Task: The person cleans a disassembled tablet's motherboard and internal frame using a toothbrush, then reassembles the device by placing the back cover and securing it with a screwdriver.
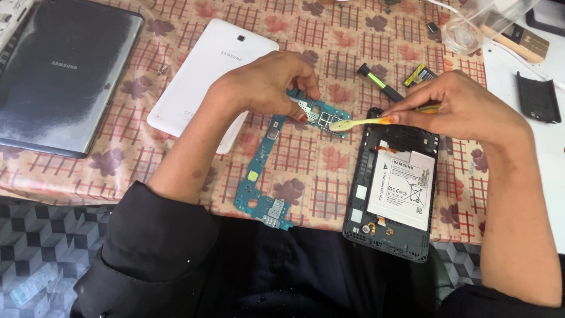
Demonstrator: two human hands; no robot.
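My left hand pinches the top end of a long blue circuit board and holds it tilted over the patterned tablecloth. My right hand grips a yellow toothbrush by its handle. The brush head rests on the upper part of the board, beside my left fingers. An opened black tablet frame with a white battery lies below my right hand.
A white tablet back cover lies behind my left arm. A dark grey tablet sits at the far left. A green-handled tool, a small black-and-yellow part, a clear plastic container and a black cover lie at the back right.
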